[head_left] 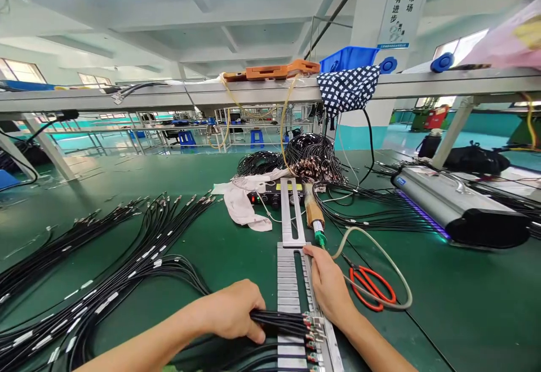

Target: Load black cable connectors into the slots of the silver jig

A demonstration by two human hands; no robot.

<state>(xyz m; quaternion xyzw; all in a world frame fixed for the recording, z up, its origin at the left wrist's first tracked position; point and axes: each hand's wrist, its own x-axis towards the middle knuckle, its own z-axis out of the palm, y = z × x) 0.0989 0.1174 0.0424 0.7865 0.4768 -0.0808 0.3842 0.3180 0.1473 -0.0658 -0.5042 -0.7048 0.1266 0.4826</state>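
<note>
My left hand (234, 311) is closed around a bundle of black cables (281, 321), whose metal connector ends (313, 327) lie over the right edge of a slotted metal fixture (287, 283). More cables cross the fixture below them, their ends along the same edge. My right hand (328, 284) grips the fixture's right side near its upper end, fingertips at the corner; some of its fingers are hidden. Beyond it lies a second slotted metal plate (286, 214). A dispensing syringe with a green tip (320, 237) lies just past my right hand.
Long black cables with white labels (147, 253) spread over the green table's left side. Red-handled scissors (372, 287) and a pale hose (397, 265) lie at right. Behind are a silver lamp unit glowing purple (460, 203), a control box (264, 198), a white cloth (243, 206) and coiled cables (313, 155).
</note>
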